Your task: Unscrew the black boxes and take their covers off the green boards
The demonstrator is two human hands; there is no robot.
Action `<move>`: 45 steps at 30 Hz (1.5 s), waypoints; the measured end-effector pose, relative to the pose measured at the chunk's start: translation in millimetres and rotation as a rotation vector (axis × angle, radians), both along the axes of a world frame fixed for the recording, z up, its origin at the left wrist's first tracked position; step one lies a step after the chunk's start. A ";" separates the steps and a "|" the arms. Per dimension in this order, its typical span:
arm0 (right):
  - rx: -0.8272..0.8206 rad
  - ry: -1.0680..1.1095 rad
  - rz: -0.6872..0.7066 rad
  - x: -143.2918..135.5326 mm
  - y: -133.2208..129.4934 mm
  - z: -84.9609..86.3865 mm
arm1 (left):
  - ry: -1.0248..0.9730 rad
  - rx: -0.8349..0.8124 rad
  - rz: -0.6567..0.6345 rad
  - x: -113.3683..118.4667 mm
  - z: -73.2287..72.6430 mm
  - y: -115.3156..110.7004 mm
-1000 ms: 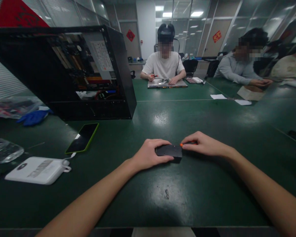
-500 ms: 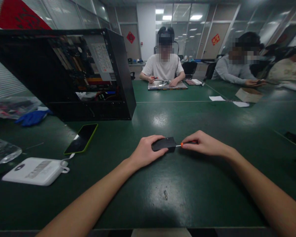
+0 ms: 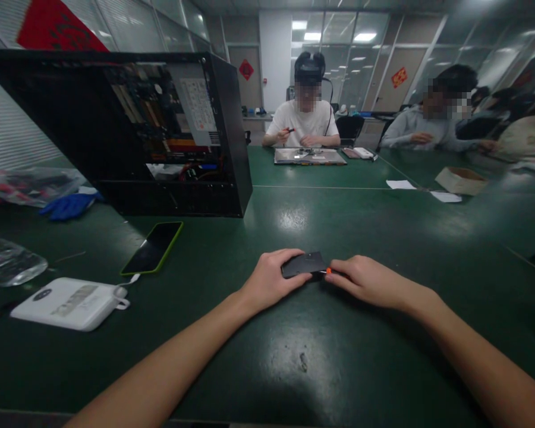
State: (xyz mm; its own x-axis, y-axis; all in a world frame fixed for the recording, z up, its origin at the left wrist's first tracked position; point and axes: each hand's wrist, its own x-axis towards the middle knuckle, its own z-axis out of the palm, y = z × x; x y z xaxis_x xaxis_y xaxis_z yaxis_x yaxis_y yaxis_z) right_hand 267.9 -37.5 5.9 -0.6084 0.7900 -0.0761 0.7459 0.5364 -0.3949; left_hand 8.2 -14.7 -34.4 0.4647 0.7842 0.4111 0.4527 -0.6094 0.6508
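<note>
In the middle of the head view, my left hand (image 3: 274,274) grips a small black box-shaped case (image 3: 304,264) between thumb and fingers, just over the green table. My right hand (image 3: 361,277) is closed on a screwdriver (image 3: 329,271) with an orange collar, held nearly level. Its shaft meets the right end of the black case, low on the near side. Most of the screwdriver's handle is hidden by my fingers, and where exactly its tip sits I cannot tell.
On the green table (image 3: 232,368), an open computer tower (image 3: 229,137) stands at back left. Nearby lie a phone (image 3: 154,248), a white power bank (image 3: 69,303), a blue glove (image 3: 68,206) and a clear plastic bottle (image 3: 9,261). Across sits a person (image 3: 303,122) behind a flat panel (image 3: 310,156).
The black case has turned and tilted in my left hand. My right hand has come closer, so less of the screwdriver shaft shows. The whole view has shifted slightly.
</note>
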 end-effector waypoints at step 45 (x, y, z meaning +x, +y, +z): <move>0.242 -0.051 -0.236 13.9 18.7 -12.3 | -0.046 -0.038 0.231 -30.1 1.3 41.2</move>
State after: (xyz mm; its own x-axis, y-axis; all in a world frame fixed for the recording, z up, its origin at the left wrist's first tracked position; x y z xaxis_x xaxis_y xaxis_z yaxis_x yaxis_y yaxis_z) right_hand 281.8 -18.8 -6.3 -0.4065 0.9076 0.1053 0.8764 0.4199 -0.2361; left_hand -21.9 26.5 -33.1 0.2524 0.8831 0.3956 0.5466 -0.4675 0.6947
